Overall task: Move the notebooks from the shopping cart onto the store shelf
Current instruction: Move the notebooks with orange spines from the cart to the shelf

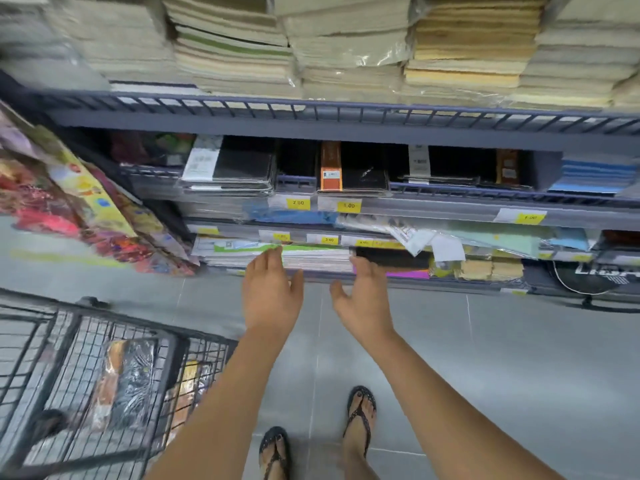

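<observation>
Plastic-wrapped notebooks point(121, 382) lie in shopping cart point(69, 341), lower left. Left hand point(272, 299) and right hand point(363, 299) spread, empty, at low shelf stack point(311, 259). Best: square stack edges, then fetch next bundle with 2 hands.

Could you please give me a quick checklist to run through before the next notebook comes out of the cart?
1. Left hand free: ok, open and empty, fingertips at the stack on the low shelf.
2. Right hand free: ok, open and empty beside it.
3. Stack on the low shelf settled: cannot tell, the picture is blurred there.
4. Notebooks left in the shopping cart: ok, wrapped notebooks lie on its floor.
5. Path from shelf to cart: ok, bare floor tiles lie between, and the cart stands to the left.
6. Footing: ok, both feet in sandals are flat on the floor.
</observation>
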`<state>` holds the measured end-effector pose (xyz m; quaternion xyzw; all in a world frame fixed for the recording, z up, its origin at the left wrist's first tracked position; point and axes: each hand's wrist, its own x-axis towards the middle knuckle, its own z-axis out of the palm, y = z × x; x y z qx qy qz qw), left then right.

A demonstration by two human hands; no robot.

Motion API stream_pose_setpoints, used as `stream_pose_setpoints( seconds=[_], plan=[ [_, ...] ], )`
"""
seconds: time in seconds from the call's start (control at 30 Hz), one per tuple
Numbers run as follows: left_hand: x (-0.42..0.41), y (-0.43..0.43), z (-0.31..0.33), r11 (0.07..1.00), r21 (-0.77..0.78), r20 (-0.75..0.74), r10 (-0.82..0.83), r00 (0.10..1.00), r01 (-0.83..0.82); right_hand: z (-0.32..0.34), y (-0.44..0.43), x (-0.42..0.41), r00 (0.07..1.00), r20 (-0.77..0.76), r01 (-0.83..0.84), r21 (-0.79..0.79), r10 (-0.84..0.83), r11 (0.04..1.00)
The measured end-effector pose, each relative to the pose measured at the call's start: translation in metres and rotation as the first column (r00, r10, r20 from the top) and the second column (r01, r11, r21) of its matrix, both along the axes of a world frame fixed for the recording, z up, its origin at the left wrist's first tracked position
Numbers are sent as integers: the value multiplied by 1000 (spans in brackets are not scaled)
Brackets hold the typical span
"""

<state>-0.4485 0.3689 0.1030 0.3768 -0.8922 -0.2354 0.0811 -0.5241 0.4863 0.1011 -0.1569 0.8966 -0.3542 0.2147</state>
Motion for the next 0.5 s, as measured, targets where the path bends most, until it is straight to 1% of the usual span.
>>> stream_pose_setpoints(
  seconds=[0.1,0.2,0.27,0.37,0.5],
  plan=[
    [45,-23,15,986,-150,93,-57,994,71,26,-16,43,969,-166,-170,84,182,982],
    [98,-62,32,967,-240,172,-46,984,88,49,-50,85,910,-234,-311,162,343,936],
    [140,-92,41,965,-249,240,-21,971,82,61,-77,118,869,-262,-383,182,420,905],
    [203,-130,48,954,-262,308,-59,950,144,70,-116,172,818,-341,-422,194,464,886],
    [285,-181,47,944,-230,387,-134,912,237,64,-165,262,814,-325,-423,235,481,875]
  ],
)
